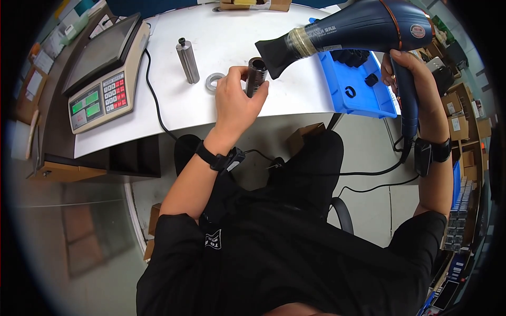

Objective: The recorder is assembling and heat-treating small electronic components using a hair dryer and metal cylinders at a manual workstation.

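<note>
My left hand [238, 100] is closed around a dark metal cylinder [256, 71] with an open top, held upright at the white table. In my right hand [416, 76] is the handle of a dark blue hair dryer [358, 26]. Its flat black nozzle [276, 57] points left and comes close to the cylinder's upper end. Tape wraps the dryer's barrel behind the nozzle. Left of my left hand stands a shiny steel cylinder [188, 63] with a small black knob on top. Between them lies a pale ring [213, 82], partly behind my fingers.
A scale [108, 79] with green displays and red keys stands at the left, its black cable [150, 89] running over the table's edge. On the right, a blue tray [345, 100] holds black parts. The dryer's cord hangs beside my right wrist. Shelves [464, 137] line the right.
</note>
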Tool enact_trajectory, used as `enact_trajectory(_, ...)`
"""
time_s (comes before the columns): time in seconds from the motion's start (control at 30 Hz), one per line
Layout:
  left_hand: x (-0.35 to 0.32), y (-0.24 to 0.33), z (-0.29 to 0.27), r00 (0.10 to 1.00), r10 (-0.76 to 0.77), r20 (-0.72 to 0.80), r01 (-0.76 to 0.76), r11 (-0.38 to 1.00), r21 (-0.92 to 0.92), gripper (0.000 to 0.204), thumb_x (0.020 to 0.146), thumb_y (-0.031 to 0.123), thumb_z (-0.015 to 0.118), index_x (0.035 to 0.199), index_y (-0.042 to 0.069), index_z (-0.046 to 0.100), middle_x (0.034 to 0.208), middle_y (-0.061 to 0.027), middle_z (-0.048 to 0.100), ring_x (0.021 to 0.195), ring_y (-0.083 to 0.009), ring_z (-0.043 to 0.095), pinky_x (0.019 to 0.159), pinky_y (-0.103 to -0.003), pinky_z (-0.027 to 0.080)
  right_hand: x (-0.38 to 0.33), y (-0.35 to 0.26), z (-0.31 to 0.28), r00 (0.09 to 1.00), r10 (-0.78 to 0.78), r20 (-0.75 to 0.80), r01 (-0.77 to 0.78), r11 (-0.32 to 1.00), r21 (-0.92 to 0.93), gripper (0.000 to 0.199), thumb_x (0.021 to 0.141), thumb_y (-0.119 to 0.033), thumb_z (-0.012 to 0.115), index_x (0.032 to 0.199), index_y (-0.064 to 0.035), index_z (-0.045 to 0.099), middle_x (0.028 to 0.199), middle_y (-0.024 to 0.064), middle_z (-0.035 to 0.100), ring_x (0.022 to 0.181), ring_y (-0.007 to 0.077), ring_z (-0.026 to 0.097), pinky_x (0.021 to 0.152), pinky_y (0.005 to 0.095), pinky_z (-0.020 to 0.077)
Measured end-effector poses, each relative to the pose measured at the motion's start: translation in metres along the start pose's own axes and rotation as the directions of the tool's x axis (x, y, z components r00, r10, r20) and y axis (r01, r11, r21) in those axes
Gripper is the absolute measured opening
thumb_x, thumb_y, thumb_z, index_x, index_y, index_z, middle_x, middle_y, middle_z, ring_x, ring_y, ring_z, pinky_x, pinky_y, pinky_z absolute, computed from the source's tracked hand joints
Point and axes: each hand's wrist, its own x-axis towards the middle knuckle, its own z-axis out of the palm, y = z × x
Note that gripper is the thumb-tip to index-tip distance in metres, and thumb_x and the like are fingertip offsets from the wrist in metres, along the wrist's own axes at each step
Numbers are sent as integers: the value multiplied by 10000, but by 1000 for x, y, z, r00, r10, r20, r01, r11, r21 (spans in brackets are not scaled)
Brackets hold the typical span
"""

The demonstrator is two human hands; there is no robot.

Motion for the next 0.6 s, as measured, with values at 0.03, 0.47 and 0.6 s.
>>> enact_trajectory(0.03,0,1,0,1000,-14,1,14,1000,7,447,807,220,848,1083,4,572,984,-143,683,918,-334,621,830,-441,478,0,-1,2,1000,-14,-4,14,1000,-20,399,978,-412,589,773,-71,563,639,29,526,594,99,496,605,234,399)
enact_trajectory(0.47,-3,6,2,994,-103,-44,101,994,-37,437,824,254,854,1054,15,570,967,-134,677,939,-333,618,829,-445,489,-15,-17,17,984,-39,-172,12,988,-154,369,944,-427,617,808,-86,576,709,8,535,649,81,508,589,226,374)
enact_trajectory(0.6,-3,1,-1,999,-33,-27,32,999,-36,448,837,229,833,1110,-15,573,999,-157,696,930,-334,643,816,-444,513,-16,-14,10,988,-60,-140,37,987,-158,336,942,-406,630,853,-85,581,729,-1,527,653,79,493,598,224,363)
